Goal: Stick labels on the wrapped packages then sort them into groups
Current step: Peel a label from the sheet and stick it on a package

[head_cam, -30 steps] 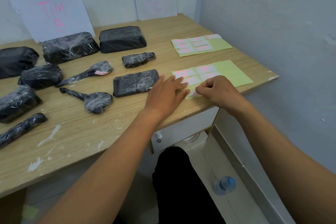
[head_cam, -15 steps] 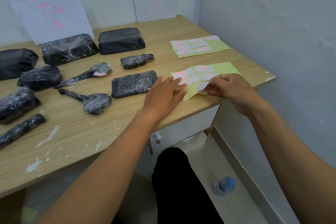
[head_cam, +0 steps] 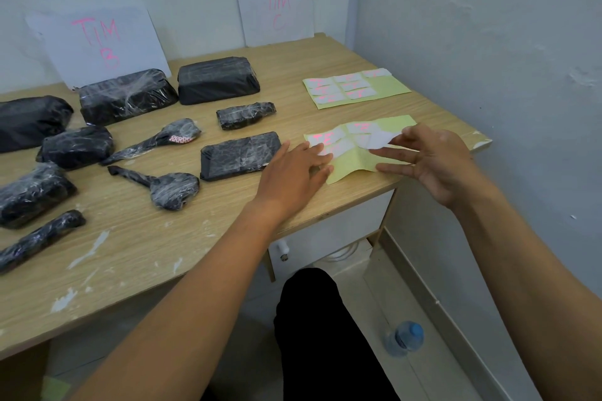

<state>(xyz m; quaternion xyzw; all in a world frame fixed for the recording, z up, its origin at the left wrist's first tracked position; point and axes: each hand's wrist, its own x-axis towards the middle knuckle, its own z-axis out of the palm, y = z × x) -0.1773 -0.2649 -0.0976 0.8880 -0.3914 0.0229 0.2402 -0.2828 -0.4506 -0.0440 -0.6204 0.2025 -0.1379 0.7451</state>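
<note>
Several black packages wrapped in clear film lie across the wooden table [head_cam: 136, 247]; the nearest flat one [head_cam: 240, 155] sits just left of my hands. My left hand [head_cam: 298, 169] presses flat on the near yellow-green label sheet [head_cam: 350, 163], fingers straight. My right hand [head_cam: 433, 161] pinches a white label [head_cam: 380, 139] between thumb and forefinger, lifted off the sheet, its other fingers spread. A second label sheet [head_cam: 355, 88] lies farther back. One wrapped brush [head_cam: 156, 140] shows pink markings.
Two white signs with pink writing lean on the back wall, one at the left [head_cam: 97, 42] and one at the right [head_cam: 275, 10]. The side wall is close on the right. A plastic water bottle [head_cam: 404, 337] stands on the floor beside my leg.
My right hand has peeled a white label off the near sheet and raised it, its fingers spreading. The sheet's corner buckled upward. My left hand kept pressing the sheet.
</note>
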